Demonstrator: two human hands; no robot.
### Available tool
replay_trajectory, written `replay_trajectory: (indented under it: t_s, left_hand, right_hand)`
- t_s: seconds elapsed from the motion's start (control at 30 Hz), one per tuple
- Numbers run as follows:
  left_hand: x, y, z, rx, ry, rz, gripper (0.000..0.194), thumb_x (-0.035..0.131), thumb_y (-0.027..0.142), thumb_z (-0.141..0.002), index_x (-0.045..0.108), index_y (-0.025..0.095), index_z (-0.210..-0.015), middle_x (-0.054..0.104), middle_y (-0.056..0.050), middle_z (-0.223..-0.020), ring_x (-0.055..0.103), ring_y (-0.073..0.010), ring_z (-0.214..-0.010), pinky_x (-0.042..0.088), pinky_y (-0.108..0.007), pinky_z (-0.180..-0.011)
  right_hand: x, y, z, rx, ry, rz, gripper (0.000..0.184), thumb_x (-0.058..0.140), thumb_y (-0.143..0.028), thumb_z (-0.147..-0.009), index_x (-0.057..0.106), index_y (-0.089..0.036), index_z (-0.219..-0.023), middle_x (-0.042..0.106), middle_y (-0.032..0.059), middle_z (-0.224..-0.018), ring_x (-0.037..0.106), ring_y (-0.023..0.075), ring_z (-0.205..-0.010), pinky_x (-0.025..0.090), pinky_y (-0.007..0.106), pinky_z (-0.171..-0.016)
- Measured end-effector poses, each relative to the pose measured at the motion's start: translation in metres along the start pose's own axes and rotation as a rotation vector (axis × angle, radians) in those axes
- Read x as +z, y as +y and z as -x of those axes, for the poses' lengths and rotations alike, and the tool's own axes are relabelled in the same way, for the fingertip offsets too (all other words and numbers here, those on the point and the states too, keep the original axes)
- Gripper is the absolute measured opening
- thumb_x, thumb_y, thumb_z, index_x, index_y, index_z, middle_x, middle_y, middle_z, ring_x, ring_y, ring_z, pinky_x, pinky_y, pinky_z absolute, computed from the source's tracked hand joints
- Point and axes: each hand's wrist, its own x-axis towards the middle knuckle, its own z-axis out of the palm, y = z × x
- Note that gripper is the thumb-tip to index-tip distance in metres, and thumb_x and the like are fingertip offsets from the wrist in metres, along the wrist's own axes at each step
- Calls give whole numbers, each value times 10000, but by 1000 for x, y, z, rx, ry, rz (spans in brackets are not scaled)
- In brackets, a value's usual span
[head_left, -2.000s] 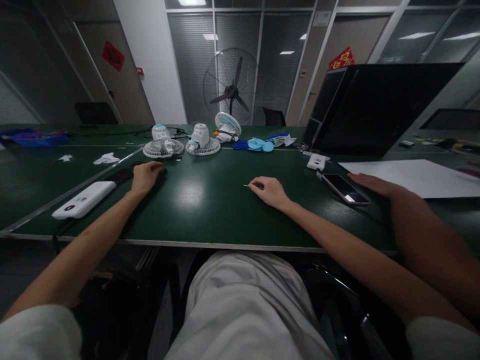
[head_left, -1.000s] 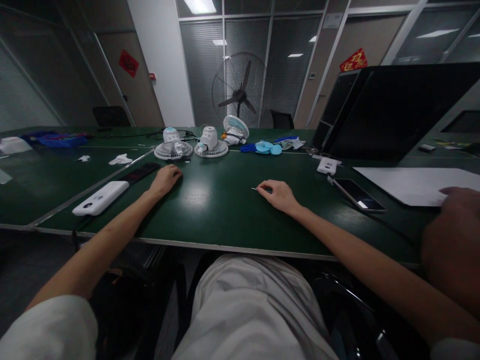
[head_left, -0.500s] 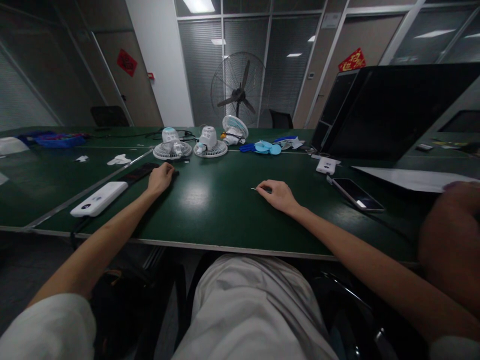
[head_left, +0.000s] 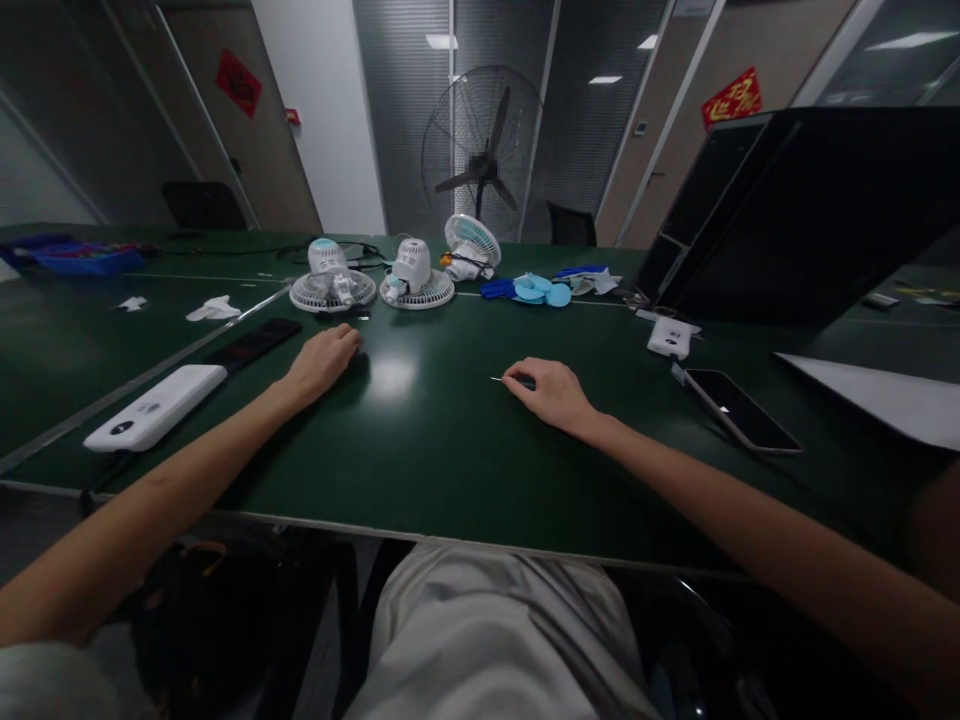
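Note:
My left hand (head_left: pixel 322 362) rests on the green table (head_left: pixel 420 450), knuckles up and fingers curled down over a dark spot that I cannot make out. My right hand (head_left: pixel 547 392) lies near the table's middle. Its thumb and fingers pinch a thin metal pin (head_left: pixel 496 379) whose tip points left, just above the surface. A white power bank (head_left: pixel 154 407) and a flat black device (head_left: pixel 255 340) lie to the left of my left hand.
Three small white fans (head_left: pixel 409 278) and blue parts (head_left: pixel 536 290) sit at the back. To the right are a small white device (head_left: pixel 669 338), a phone (head_left: pixel 739 410), a white sheet (head_left: pixel 885 400) and a big black screen (head_left: pixel 787 210). A co-worker's arm (head_left: pixel 934 520) shows at the lower right edge.
The co-worker's hand has drawn back from beside the phone to the right edge, and the white sheet has shifted. My own hands have stayed nearly still, the right one still pinching the pin.

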Motion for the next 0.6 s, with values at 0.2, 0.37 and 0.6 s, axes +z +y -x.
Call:
replay_trajectory:
  t_s: [0.2, 0.37, 0.6]
  left_hand:
    - [4, 11, -1, 59, 95, 222, 327, 473, 404, -1056, 707, 189, -1132, 694, -130, -1188, 681, -280, -1061, 541, -390, -947]
    - [5, 26, 0, 46, 108, 363, 342, 488, 463, -1076, 704, 200, -1107, 706, -115, -1150, 697, -257, -1040, 559, -379, -933]
    - [28, 130, -40, 332, 39, 507, 223, 475, 265, -1114, 670, 185, -1185, 696, -102, -1191, 687, -202, -1073, 594, -343, -929]
  right_hand:
    - [3, 10, -7, -13, 32, -70, 232, 568, -341, -1079, 731, -199, -1163, 734, 74, -1092, 702, 204, -925, 583, 342, -774]
    - [1, 7, -3, -38, -41, -6, 229, 564, -296, -1085, 734, -194, -1199, 724, 66, -1106, 686, 164, -809, 555, 291, -660]
    - [-2, 6, -14, 47, 64, -1, 238, 547, -291, -1093, 724, -201, -1223, 730, 66, -1044, 702, 165, -808, 550, 272, -654]
